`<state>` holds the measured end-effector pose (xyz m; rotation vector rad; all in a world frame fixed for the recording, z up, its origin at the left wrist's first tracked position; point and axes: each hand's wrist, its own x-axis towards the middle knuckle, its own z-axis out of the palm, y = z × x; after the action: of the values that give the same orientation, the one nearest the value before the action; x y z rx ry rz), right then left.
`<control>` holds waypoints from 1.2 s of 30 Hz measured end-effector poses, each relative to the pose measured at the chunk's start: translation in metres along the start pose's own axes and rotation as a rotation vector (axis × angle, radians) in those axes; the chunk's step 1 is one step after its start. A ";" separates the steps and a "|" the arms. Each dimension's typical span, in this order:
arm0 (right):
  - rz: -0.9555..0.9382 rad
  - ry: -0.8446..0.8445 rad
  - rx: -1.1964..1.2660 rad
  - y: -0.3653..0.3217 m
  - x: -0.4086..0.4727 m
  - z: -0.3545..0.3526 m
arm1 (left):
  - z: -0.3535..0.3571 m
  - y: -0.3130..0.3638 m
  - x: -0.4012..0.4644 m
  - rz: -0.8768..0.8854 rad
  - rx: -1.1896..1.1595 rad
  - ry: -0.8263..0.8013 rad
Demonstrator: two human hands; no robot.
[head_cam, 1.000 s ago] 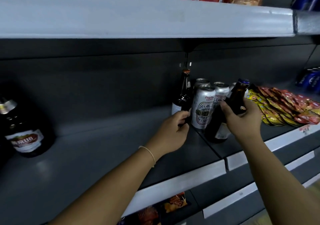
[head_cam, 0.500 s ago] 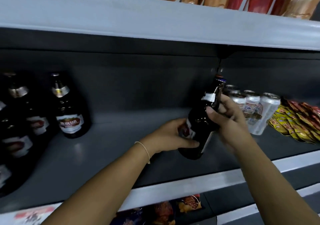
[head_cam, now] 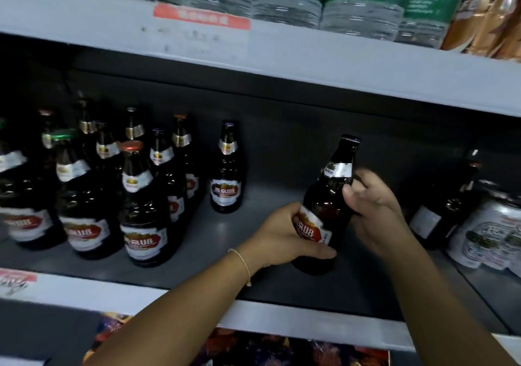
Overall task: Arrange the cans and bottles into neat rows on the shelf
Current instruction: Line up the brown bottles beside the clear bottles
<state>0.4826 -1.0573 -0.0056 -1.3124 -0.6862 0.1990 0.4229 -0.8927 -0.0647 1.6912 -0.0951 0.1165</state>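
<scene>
Both the left hand [head_cam: 279,233] and right hand [head_cam: 375,210] grip a "U8"-labelled bottle [head_cam: 324,210].

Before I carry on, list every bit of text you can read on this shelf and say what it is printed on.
"U8", after a character that looks like 京: body label of the held bottle, gripped by left hand and right hand.
"U8": label of the lone standing bottle.
"U8": labels of the front bottles at left.
Neck label of the held bottle: blurred.
Red price strip on the upper shelf edge: blurred.
Cans at right: print unreadable.
</scene>
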 end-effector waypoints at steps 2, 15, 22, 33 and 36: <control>-0.002 -0.015 -0.057 0.003 0.005 0.019 | -0.013 -0.002 -0.009 0.012 0.030 0.091; -0.002 0.037 -0.294 0.033 0.025 0.122 | -0.072 -0.029 -0.052 -0.023 0.221 0.515; -0.021 0.035 -0.287 0.052 0.035 0.151 | -0.089 -0.040 -0.058 -0.004 0.232 0.608; -0.051 -0.034 -0.355 0.077 0.045 0.161 | -0.100 -0.062 -0.054 0.035 0.206 0.675; -0.008 0.010 -0.348 0.086 0.043 0.156 | -0.102 -0.065 -0.057 0.047 0.288 0.661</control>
<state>0.4486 -0.8851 -0.0560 -1.6413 -0.7396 0.0670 0.3726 -0.7842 -0.1236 1.8535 0.3930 0.7443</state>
